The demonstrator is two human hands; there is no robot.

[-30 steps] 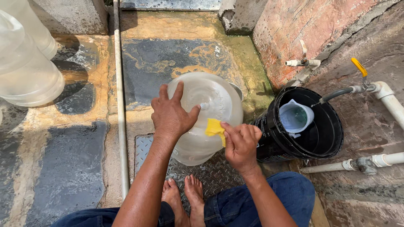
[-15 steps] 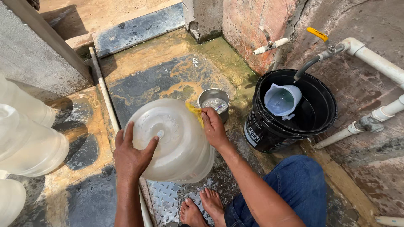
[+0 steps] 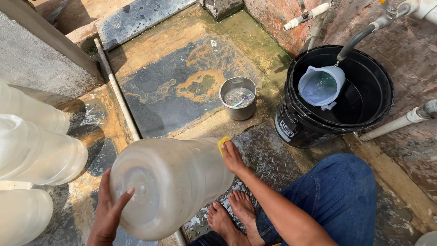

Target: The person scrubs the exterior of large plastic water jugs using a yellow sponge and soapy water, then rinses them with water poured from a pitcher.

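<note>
Left hand (image 3: 109, 212) grips jug (image 3: 170, 184), right hand (image 3: 231, 157) presses sponge (image 3: 223, 142); bucket (image 3: 291, 123) near

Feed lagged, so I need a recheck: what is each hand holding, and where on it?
The left hand grips the big translucent jug at its base. The right hand presses a yellow sponge against the jug's upper side.
</note>
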